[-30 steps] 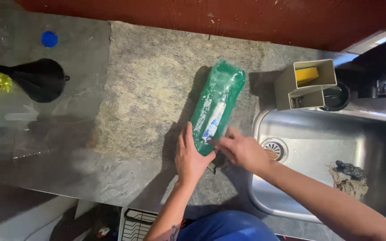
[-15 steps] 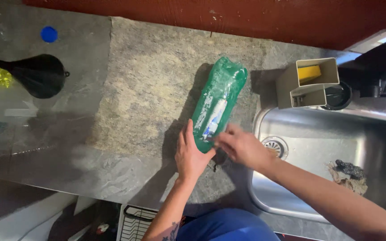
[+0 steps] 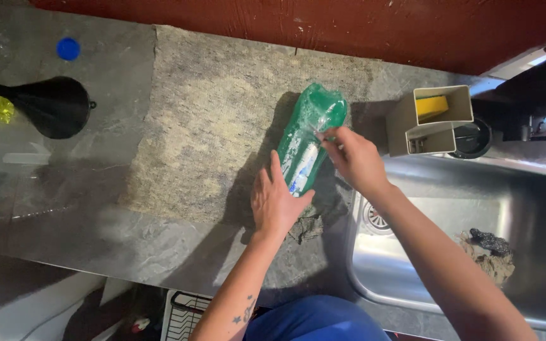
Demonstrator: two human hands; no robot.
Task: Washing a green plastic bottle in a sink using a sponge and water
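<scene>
Green plastic bottle is lying on its side on the grey stone counter, just left of the steel sink. Left hand is spread flat with loose fingers, pressed against the lower end of the bottle, so it's more steadying than gripping. Right hand is up by the middle of the bottle, fingertips pinched at the label area on its upper side; can't really tell whether they've got hold of the label or just the plastic. Beyond the right fingers sits a beige sponge holder with a yellow sponge inside. Way off past the left fingers there's a black funnel and a blue cap.
</scene>
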